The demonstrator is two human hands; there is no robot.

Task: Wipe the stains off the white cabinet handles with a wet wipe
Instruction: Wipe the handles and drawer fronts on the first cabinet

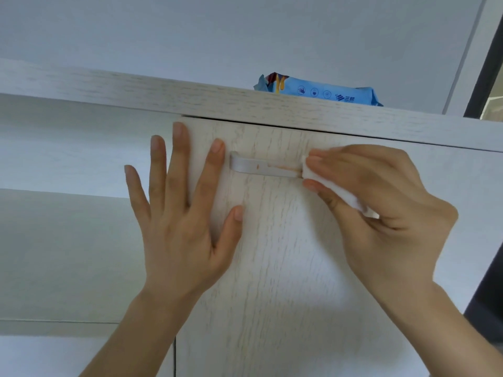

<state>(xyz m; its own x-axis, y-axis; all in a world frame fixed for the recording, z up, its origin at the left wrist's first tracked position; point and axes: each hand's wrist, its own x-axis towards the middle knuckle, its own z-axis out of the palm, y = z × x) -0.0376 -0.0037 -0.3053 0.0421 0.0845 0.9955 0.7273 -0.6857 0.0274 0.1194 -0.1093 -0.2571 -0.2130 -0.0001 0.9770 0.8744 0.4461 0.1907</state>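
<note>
A white horizontal handle (261, 167) is fixed near the top of a pale wood-grain cabinet door (285, 268). An orange-brown stain smears its middle and right part. My right hand (381, 210) pinches a folded white wet wipe (313, 172) between fingers and thumb and holds it around the handle's right end. My left hand (182, 213) lies flat on the door's left edge with fingers spread, its index fingertip just left of the handle.
A blue pack of wet wipes (321, 91) lies on the cabinet's top board (136, 91), above the handle. Open white shelves (54, 197) sit left of the door. A dark frame (487, 63) runs down the right edge.
</note>
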